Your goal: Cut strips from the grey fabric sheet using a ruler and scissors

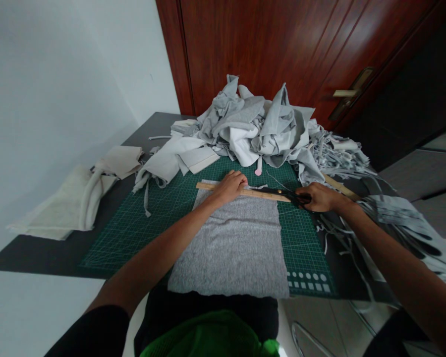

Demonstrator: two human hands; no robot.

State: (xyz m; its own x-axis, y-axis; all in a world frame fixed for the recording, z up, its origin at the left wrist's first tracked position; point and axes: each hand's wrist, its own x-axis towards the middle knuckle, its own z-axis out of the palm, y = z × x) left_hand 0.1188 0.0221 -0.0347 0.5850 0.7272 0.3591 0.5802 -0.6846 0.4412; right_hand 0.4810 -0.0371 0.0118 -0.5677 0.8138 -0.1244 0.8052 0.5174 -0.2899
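A piece of grey knit fabric [230, 248] lies over the cutting mat and hangs slightly past the table's near edge. Across its far end rests a wooden ruler [207, 187]. My left hand [231, 187] presses down on the ruler with its fingers bent and close together; the fingertips are partly hidden. In my right hand [319, 197] are black scissors [296, 197], gripped by the handles. Their blades point left along the ruler's far side, at the fabric's top edge. A narrow grey strip [260, 187] lies by the blades.
The green cutting mat [134, 243] covers the middle of the dark table. Behind it rises a heap of grey and white cloth [245, 119]. Cream fabric [59, 208] lies left, and cut strips [342, 153] pile up at right. A brown door [263, 44] stands behind.
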